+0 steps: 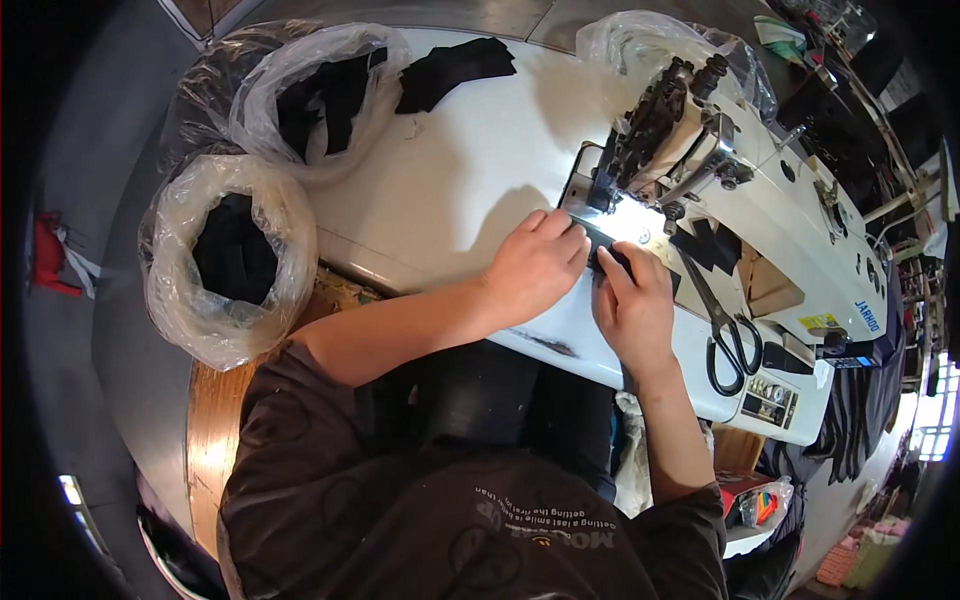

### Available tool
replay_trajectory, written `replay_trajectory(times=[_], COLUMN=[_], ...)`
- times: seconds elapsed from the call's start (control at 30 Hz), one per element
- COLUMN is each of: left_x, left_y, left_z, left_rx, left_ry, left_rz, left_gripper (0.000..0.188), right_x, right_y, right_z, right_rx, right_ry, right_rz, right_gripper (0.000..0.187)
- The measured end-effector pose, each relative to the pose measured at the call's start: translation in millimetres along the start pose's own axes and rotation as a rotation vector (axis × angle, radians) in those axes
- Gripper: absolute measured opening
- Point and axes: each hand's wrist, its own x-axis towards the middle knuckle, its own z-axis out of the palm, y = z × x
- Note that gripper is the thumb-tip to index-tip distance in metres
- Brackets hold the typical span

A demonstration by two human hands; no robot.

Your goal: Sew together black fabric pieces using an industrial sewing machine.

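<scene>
A smooth, glossy white tabletop (pixel 450 170) spreads across the middle of the frame, one long edge curving through the fisheye view. On it, at right, stands one sewing machine (pixel 815 240), its body hard, cream-white and rounded, its head dark metal with knobs and rods, a bright lamp glowing beneath.

Three bags of thin, crinkled clear plastic show. The lower-left bag (pixel 288 225) has a thick, rolled, ring-like rim around folded black fabric; the upper-left bag (pixel 258 115) gapes around more matte black pieces; the third bag (pixel 625 45) bunches up behind the machine at upper right.

Two bare hands meet right of centre. The left hand (pixel 540 262) has its fingers bent and bunched, tips at the black cloth strip (pixel 597 240); the right hand (pixel 635 305) brings its bent forefinger and thumb to the same strip. Whether either pinches or only presses, I cannot tell. The strip, flat and dark, lies under the fingertips, just below the lit machine head.

One flat, jagged-ended black fabric piece (pixel 455 75) lies at top centre. One pair of scissors (pixel 722 320), with black looped handles, rests right of the right hand.
</scene>
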Motion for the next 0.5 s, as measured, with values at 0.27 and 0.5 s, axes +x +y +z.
replay_trajectory(times=[0.27,0.5], left_x=[-7.0,-6.9], left_y=[14.2,13.3], left_z=[12.5,13.3], left_rx=[-0.022,-0.014], left_ry=[-0.028,0.003], left_rz=[-0.05,-0.06], left_gripper=[0.037,0.039], right_x=[1.7,3.5], right_y=[4.9,5.6], right_z=[2.3,3.5], right_rx=[-0.006,-0.039], right_ry=[-0.011,-0.029], right_rz=[-0.009,-0.008], right_gripper=[0.036,0.036])
